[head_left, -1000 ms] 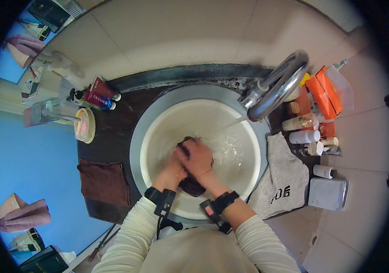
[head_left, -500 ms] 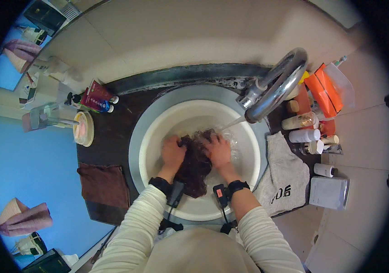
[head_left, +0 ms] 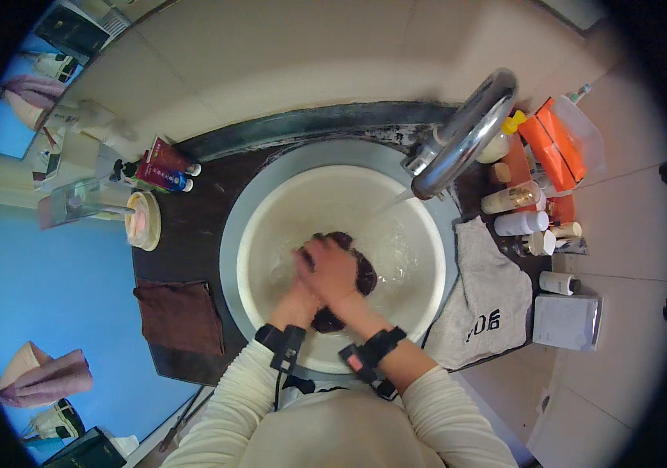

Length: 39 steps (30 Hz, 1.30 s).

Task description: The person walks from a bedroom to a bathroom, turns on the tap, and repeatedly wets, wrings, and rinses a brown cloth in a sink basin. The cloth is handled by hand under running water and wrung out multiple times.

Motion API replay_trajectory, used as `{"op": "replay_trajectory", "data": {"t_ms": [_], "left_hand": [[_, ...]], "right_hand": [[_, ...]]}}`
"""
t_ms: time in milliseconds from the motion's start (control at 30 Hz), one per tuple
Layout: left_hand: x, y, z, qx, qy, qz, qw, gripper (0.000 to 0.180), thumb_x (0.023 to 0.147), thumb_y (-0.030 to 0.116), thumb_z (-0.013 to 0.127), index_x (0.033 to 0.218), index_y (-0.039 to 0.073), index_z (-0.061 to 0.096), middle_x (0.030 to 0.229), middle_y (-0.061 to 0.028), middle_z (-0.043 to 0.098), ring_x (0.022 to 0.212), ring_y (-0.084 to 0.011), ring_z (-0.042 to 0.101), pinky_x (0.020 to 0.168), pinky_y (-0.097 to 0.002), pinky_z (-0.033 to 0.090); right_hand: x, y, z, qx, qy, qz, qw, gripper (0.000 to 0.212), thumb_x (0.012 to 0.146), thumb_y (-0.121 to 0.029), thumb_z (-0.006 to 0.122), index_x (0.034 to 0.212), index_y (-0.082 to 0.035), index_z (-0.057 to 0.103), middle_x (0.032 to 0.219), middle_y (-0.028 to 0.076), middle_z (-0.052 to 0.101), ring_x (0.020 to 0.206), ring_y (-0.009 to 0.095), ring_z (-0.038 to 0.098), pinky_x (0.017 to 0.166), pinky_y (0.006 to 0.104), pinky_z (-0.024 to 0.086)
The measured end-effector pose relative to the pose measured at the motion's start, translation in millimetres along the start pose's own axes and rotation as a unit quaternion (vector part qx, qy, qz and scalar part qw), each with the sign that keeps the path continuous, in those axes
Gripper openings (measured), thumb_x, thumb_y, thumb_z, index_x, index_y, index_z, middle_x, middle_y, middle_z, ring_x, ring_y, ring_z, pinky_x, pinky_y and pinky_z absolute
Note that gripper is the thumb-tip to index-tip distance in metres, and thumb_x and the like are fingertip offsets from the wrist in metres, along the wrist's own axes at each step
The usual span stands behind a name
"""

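Inside a white basin lies a wet, dark brown cloth, bunched up in cloudy water. My right hand crosses over my left hand, and both are closed on the cloth, pressed together around it. Motion blurs the hands, and most of my left hand's fingers are hidden under the right. Parts of the cloth stick out beyond the knuckles and below the wrists. A thin stream of water runs from the chrome faucet into the basin at its upper right.
The basin sits in a grey sink on a dark counter. To the left are a folded brown cloth, a soap dish and tubes. A grey towel, several bottles and an orange packet stand or lie right.
My hands were apart on either side of the spread cloth. They have come together, the right moving left over the other, and the cloth is now bunched smaller between them.
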State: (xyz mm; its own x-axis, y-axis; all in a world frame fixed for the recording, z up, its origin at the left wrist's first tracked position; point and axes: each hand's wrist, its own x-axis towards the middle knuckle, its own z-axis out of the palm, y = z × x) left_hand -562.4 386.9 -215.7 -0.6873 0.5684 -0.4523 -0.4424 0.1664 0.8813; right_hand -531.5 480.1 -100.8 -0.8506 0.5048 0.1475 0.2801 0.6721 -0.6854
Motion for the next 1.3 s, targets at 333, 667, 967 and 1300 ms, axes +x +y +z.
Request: {"op": "replay_trajectory", "data": {"t_ms": [333, 667, 967, 1300], "left_hand": [[1, 69, 13, 0.614, 0.210, 0.199, 0.734, 0.041, 0.088, 0.031, 0.054, 0.129, 0.024, 0.048, 0.142, -0.0188, 0.030, 0.123, -0.0422, 0.035, 0.093, -0.0541, 0.036], [9, 62, 6, 0.560, 0.192, 0.054, 0.804, 0.051, 0.073, 0.014, 0.068, 0.122, 0.018, 0.054, 0.129, -0.0174, 0.045, 0.113, -0.0375, 0.047, 0.090, -0.0431, 0.042], [5, 45, 6, -0.467, -0.027, -0.095, 0.879, 0.035, 0.092, 0.031, 0.045, 0.122, 0.013, 0.049, 0.119, -0.0088, 0.055, 0.107, -0.0247, 0.054, 0.089, -0.0377, 0.046], [-19, 67, 10, -0.031, 0.142, -0.015, 0.989, 0.025, 0.086, 0.016, 0.059, 0.110, 0.011, 0.058, 0.120, -0.0133, 0.053, 0.108, -0.0268, 0.052, 0.091, -0.0372, 0.044]], "right_hand": [[-4, 109, 9, -0.248, 0.101, 0.073, 0.961, 0.033, 0.080, -0.036, 0.064, 0.111, -0.024, 0.063, 0.144, 0.006, 0.027, 0.126, 0.038, 0.030, 0.094, 0.0587, 0.034], [-10, 124, 18, -0.216, 0.004, 0.269, 0.939, 0.033, 0.082, -0.027, 0.062, 0.115, -0.022, 0.059, 0.122, 0.009, 0.051, 0.107, 0.034, 0.051, 0.082, 0.0464, 0.046], [-25, -10, -4, 0.090, 0.036, -0.047, 0.994, 0.017, 0.074, -0.024, 0.066, 0.086, -0.012, 0.063, 0.088, 0.010, 0.055, 0.084, 0.031, 0.056, 0.070, 0.0416, 0.047], [9, 86, -32, -0.093, 0.043, 0.183, 0.978, 0.027, 0.082, -0.034, 0.064, 0.089, -0.007, 0.064, 0.090, 0.015, 0.057, 0.083, 0.035, 0.055, 0.072, 0.0416, 0.046]]}}
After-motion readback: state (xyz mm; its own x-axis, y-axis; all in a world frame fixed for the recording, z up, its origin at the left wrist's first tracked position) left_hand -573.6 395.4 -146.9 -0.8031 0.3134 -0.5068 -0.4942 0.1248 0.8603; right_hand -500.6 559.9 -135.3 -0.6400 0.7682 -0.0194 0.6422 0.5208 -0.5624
